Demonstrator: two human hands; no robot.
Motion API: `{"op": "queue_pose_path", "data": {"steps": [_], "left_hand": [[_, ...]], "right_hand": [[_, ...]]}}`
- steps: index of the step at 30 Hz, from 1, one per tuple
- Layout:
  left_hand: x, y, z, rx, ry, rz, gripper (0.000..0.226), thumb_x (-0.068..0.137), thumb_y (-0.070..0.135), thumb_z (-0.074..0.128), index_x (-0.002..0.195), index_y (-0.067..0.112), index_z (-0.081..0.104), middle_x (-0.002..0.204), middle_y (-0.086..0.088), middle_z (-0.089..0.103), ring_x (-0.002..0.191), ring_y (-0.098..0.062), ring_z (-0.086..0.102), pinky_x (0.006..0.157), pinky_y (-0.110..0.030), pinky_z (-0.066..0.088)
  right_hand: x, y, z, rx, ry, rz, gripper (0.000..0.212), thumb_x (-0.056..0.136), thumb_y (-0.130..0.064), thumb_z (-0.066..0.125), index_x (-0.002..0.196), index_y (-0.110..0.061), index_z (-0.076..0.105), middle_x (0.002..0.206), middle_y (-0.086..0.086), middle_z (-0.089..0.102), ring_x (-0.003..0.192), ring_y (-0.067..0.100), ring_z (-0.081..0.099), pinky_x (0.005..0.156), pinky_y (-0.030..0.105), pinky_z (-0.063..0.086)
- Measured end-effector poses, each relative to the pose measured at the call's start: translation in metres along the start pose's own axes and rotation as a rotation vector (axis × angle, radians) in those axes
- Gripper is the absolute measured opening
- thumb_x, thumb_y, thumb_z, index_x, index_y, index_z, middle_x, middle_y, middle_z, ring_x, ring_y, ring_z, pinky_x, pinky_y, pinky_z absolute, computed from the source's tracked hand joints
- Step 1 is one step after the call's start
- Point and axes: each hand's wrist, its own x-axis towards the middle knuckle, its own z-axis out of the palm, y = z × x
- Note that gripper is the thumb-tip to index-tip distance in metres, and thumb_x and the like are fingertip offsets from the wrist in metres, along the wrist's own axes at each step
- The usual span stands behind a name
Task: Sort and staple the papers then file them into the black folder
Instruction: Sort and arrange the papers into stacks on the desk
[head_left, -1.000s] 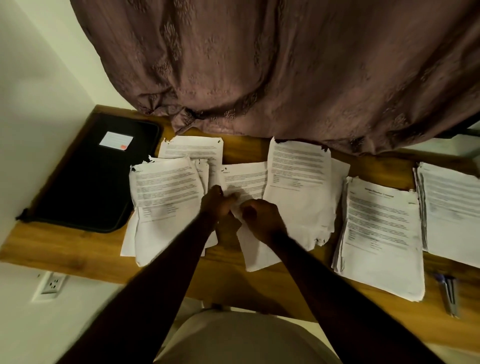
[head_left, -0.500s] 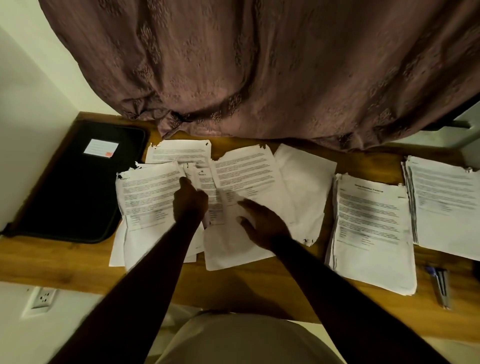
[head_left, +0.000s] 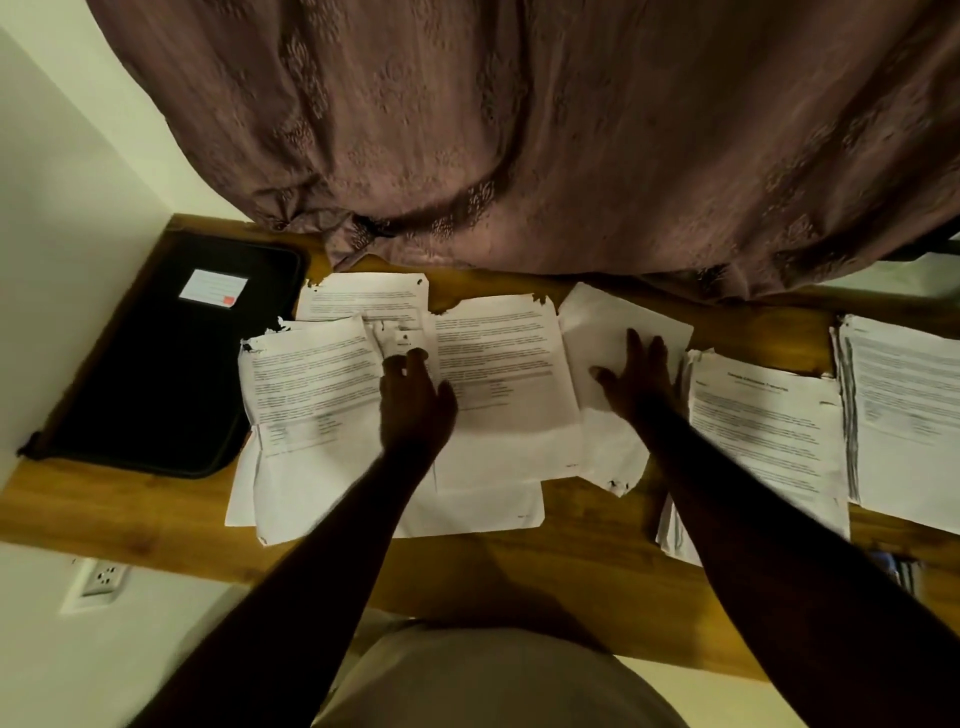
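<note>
Wooden desk (head_left: 597, 571) underneath, papers fanned right across it. Now the left hand (head_left: 415, 410) is flat where the left pile (head_left: 311, 384) meets the middle printed sheet (head_left: 498, 364), fingers straight and loose, gripping nothing. Its tips touch a small page whose print is too blurred to read. Over goes the right hand (head_left: 634, 384), palm down on a blank sheet (head_left: 613, 327), fingers spread apart, pressing rather than pinching.

At the far left lies the black folder (head_left: 156, 374), flat against the wall, just beside the left pile, with a pale label (head_left: 213, 287) on its cover. A mauve curtain (head_left: 519, 130) drapes over the back of the desk and hides that edge.

To the right, a thick stack (head_left: 763, 431) has its near corner covered by the right forearm. The last stack (head_left: 909, 415) is cut off by the frame. Beside that forearm sits a blue-grey object (head_left: 901, 569), too blurred to name.
</note>
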Motion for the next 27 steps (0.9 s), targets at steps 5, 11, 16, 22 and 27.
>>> {"op": "queue_pose_path", "data": {"steps": [5, 11, 16, 22, 27], "left_hand": [[-0.003, 0.001, 0.010, -0.044, -0.161, 0.037, 0.044, 0.093, 0.018, 0.066, 0.132, 0.011, 0.048, 0.133, -0.014, 0.049, 0.122, -0.031, 0.054, 0.099, -0.042, 0.053], [0.003, 0.015, 0.012, -0.221, -0.364, -0.052, 0.022, 0.095, 0.027, 0.066, 0.111, 0.013, 0.061, 0.105, 0.002, 0.068, 0.089, -0.013, 0.064, 0.074, -0.027, 0.053], [0.005, 0.045, -0.008, -0.762, -0.665, -0.327, 0.042, 0.100, 0.049, 0.052, 0.113, 0.010, 0.061, 0.105, -0.015, 0.073, 0.084, -0.022, 0.072, 0.071, -0.031, 0.059], [0.015, 0.059, -0.024, -1.143, -0.862, -0.617, 0.071, 0.095, 0.074, 0.030, 0.122, 0.014, 0.056, 0.116, -0.024, 0.071, 0.099, -0.036, 0.072, 0.081, -0.043, 0.057], [0.029, 0.035, -0.037, -1.472, -0.942, -0.584, 0.079, 0.088, 0.077, 0.036, 0.135, 0.017, 0.058, 0.135, -0.028, 0.059, 0.114, -0.048, 0.063, 0.085, -0.054, 0.058]], "right_hand": [[-0.001, 0.000, -0.004, 0.092, 0.185, -0.007, 0.073, 0.095, -0.031, 0.064, 0.155, -0.022, 0.024, 0.152, 0.017, 0.041, 0.143, 0.040, 0.031, 0.117, 0.056, 0.025], [-0.010, -0.006, -0.019, 0.221, 0.347, -0.008, 0.062, 0.092, -0.027, 0.064, 0.148, -0.028, 0.036, 0.137, 0.013, 0.057, 0.123, 0.040, 0.055, 0.096, 0.053, 0.048], [-0.036, -0.025, -0.043, 0.344, 0.482, -0.162, 0.056, 0.095, -0.033, 0.065, 0.147, -0.027, 0.044, 0.128, 0.009, 0.066, 0.112, 0.032, 0.065, 0.092, 0.045, 0.052], [-0.083, -0.051, -0.057, 0.318, 0.508, -0.607, 0.057, 0.094, -0.040, 0.066, 0.146, -0.030, 0.043, 0.123, 0.005, 0.069, 0.109, 0.025, 0.067, 0.090, 0.051, 0.056], [-0.116, -0.056, -0.047, 0.005, 0.765, -1.105, 0.033, 0.094, -0.019, 0.068, 0.127, -0.014, 0.068, 0.107, 0.005, 0.075, 0.104, 0.025, 0.055, 0.089, 0.040, 0.041]]}}
